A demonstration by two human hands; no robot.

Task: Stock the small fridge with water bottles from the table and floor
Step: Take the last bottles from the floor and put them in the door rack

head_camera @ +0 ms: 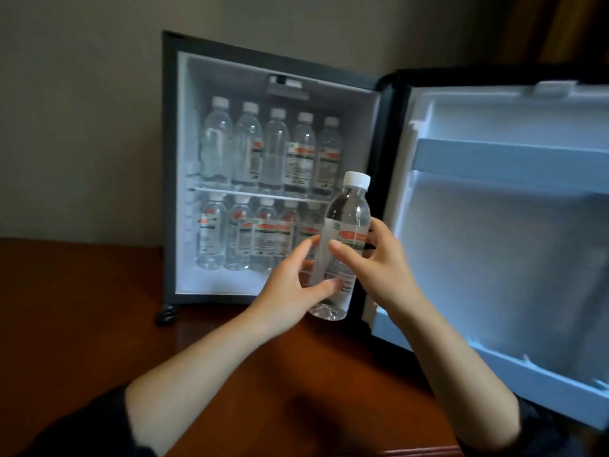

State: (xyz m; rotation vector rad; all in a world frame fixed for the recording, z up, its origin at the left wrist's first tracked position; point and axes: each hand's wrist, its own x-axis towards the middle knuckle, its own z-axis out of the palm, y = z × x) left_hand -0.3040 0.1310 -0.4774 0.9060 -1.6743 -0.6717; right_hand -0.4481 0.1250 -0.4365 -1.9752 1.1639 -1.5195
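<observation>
Both our left hand and right hand clasp the upright bottle. We advise sliding it toward eleven o'clock onto the fridge floor, label outward, clear of the standing row.

Plain beige wall behind; brownish curtain top right corner; dark sleeves at bottom edge.

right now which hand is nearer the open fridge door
Right. The right hand, gripping the water bottle, sits just in front of the door's hinge edge. The left hand holds the bottle's other side, farther from it.
</observation>
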